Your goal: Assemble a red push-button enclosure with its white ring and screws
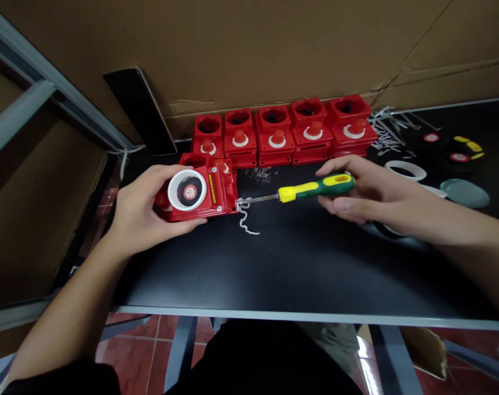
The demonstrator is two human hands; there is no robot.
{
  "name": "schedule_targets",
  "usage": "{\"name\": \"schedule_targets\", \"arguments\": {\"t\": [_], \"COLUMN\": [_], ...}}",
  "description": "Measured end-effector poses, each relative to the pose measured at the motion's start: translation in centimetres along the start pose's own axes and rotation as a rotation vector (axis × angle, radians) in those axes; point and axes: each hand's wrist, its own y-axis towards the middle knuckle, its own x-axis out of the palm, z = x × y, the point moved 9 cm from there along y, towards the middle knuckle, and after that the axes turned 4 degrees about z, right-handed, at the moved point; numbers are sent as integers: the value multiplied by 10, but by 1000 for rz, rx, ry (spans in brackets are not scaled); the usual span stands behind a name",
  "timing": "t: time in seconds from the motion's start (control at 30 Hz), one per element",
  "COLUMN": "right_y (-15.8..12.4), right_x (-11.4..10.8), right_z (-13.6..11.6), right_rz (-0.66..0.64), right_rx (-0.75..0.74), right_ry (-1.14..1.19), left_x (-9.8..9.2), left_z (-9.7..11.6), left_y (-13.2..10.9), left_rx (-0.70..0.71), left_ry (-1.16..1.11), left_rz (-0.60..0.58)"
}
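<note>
My left hand grips a red plastic housing from its left side, thumb and fingers spread around it. A white ring with a black, red-centred disc inside sits on the housing's upper face. In my right hand is a screwdriver with a yellow and green handle, held loosely in the fingers. Its metal shaft points left, and the tip meets the housing's right edge. A curly white strand hangs from that spot onto the table. Whether the tip is inside a hole cannot be seen.
Several similar red housings stand in a row along the cardboard wall. A phone leans at the back left. Loose screws, a white ring and a translucent disc lie on the right of the black table.
</note>
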Motion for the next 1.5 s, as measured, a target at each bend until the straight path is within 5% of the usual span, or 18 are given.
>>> {"name": "schedule_targets", "arguments": {"t": [0.7,0.97,1.5], "right_y": [4,4,4], "right_x": [0,-4,1], "right_z": [-13,-5,-8], "right_rz": [6,-32,17], "right_rx": [-21,-88,-93], "right_ry": [-78,-308,-124], "left_x": [-1,2,-2], "left_z": [-4,-2,-4], "left_y": [-4,-2,-1], "left_rx": [-79,-71,-8], "left_ry": [59,50,39], "left_rz": [-29,-51,22]}}
